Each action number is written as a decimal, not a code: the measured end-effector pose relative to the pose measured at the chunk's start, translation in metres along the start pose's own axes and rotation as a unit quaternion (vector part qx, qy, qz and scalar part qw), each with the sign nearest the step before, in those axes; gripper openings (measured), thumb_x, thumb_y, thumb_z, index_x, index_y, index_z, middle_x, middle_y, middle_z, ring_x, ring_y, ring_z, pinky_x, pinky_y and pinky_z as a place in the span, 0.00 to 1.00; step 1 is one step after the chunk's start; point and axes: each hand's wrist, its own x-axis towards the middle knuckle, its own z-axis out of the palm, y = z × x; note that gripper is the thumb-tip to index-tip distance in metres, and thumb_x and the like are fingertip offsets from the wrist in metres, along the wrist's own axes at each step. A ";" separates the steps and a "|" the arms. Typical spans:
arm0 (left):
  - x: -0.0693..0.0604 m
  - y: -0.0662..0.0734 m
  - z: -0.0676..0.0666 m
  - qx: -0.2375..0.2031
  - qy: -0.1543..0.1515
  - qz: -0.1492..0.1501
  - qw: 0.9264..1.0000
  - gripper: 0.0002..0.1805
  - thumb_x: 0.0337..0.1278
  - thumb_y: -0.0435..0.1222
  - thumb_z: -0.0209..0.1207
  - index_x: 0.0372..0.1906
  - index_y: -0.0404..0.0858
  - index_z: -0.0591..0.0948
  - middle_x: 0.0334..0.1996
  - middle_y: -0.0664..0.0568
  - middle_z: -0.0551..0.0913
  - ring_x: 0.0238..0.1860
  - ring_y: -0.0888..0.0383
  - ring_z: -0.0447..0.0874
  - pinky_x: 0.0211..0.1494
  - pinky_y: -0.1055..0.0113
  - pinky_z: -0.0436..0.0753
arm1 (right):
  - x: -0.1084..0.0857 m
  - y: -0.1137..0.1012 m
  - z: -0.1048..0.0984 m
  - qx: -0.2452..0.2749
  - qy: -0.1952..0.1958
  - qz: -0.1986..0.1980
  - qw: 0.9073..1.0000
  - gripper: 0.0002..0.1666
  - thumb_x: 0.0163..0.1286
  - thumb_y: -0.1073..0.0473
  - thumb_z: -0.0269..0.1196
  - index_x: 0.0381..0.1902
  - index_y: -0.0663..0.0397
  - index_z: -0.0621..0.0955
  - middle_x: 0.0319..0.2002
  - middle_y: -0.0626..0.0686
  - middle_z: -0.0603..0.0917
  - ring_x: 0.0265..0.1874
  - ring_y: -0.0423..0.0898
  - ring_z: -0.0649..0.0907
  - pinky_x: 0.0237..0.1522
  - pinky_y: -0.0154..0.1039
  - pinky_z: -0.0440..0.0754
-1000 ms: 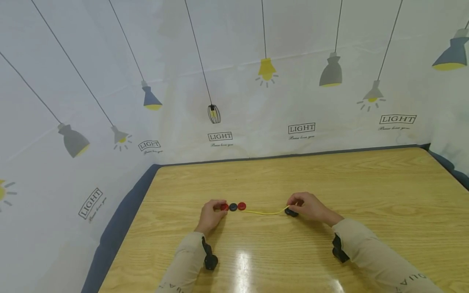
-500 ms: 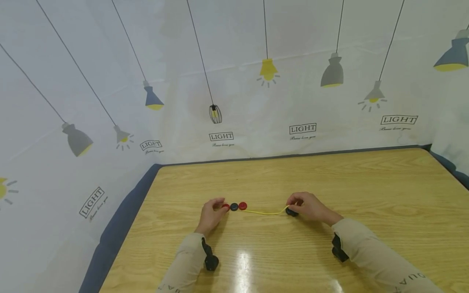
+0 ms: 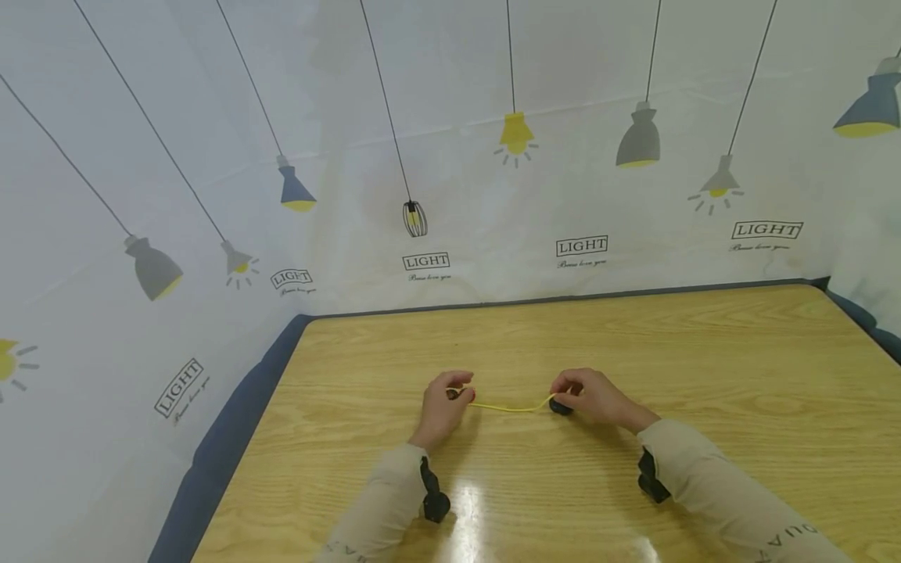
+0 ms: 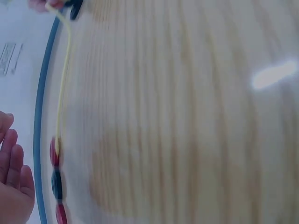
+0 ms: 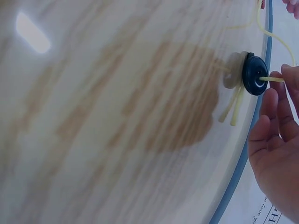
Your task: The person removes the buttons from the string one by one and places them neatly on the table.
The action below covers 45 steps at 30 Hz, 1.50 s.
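A yellow cord (image 3: pixel 514 408) runs between my two hands, just above or on the table. At its left end a red disc (image 4: pixel 54 153), a black disc (image 4: pixel 56 183) and another red disc (image 4: pixel 61 215) stand in a row. My left hand (image 3: pixel 443 407) is over this row and partly covers it in the head view, its fingers loosely bent and apart. With thumb and fingertips my right hand (image 3: pixel 590 399) pinches the cord beside a black disc (image 5: pixel 255 75). The cord passes through that disc's middle, and loose cord ends (image 5: pixel 232 109) stick out beyond it.
The wooden table (image 3: pixel 633 336) has a dark blue border and glossy light reflections. Behind it hangs a white cloth (image 3: pixel 479 188) printed with lamps. Black camera mounts (image 3: pixel 436 504) sit at both wrists.
My left hand has left the outer red disc at the left end and moved right, over the row of discs. The right hand keeps its place on the cord.
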 end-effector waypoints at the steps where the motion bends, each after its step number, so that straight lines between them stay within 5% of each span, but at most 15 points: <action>1: 0.000 0.002 0.005 0.000 -0.009 0.006 1.000 0.13 0.53 0.30 0.57 0.45 0.33 0.78 0.41 0.47 0.78 0.42 0.52 0.73 0.44 0.62 0.74 | 0.000 0.000 0.000 0.001 -0.001 -0.001 1.000 0.05 0.61 0.63 0.58 0.32 0.60 0.78 0.30 0.50 0.79 0.27 0.43 0.76 0.30 0.35 0.74; 12: -0.002 0.026 0.055 -0.017 -0.073 0.039 0.996 0.11 0.53 0.33 0.58 0.41 0.33 0.80 0.38 0.49 0.80 0.39 0.56 0.75 0.39 0.69 0.74 | 0.002 -0.002 0.000 -0.009 0.002 0.003 1.000 0.04 0.61 0.63 0.58 0.32 0.59 0.78 0.30 0.49 0.79 0.27 0.43 0.76 0.30 0.35 0.74; 20: -0.002 0.029 0.080 -0.015 -0.117 0.022 0.993 0.12 0.53 0.38 0.59 0.40 0.36 0.80 0.34 0.53 0.80 0.35 0.64 0.75 0.39 0.73 0.74 | 0.004 0.000 0.002 -0.012 0.007 -0.001 1.000 0.03 0.61 0.64 0.58 0.31 0.58 0.78 0.29 0.49 0.79 0.26 0.42 0.76 0.30 0.35 0.74; 28: -0.005 0.034 0.084 0.010 -0.104 0.013 0.994 0.11 0.53 0.38 0.59 0.37 0.35 0.81 0.30 0.54 0.81 0.32 0.64 0.77 0.37 0.73 0.75 | 0.003 -0.005 0.003 -0.008 0.007 -0.005 1.000 0.02 0.61 0.65 0.58 0.31 0.57 0.78 0.29 0.49 0.79 0.27 0.43 0.76 0.30 0.35 0.74; 35: -0.006 0.035 0.083 -0.015 -0.082 -0.002 0.996 0.08 0.55 0.38 0.56 0.31 0.38 0.83 0.24 0.55 0.81 0.24 0.68 0.75 0.27 0.75 0.73 | 0.003 -0.004 0.004 -0.006 0.004 -0.008 1.000 0.02 0.61 0.65 0.58 0.31 0.58 0.78 0.28 0.49 0.79 0.26 0.43 0.76 0.29 0.34 0.74; 45: -0.002 0.037 0.082 0.005 -0.069 0.029 0.997 0.10 0.57 0.41 0.54 0.31 0.42 0.83 0.22 0.58 0.81 0.23 0.70 0.73 0.26 0.75 0.71 | 0.003 0.001 0.006 -0.009 0.005 -0.015 1.000 0.02 0.57 0.68 0.61 0.30 0.59 0.79 0.28 0.49 0.79 0.26 0.41 0.76 0.29 0.34 0.75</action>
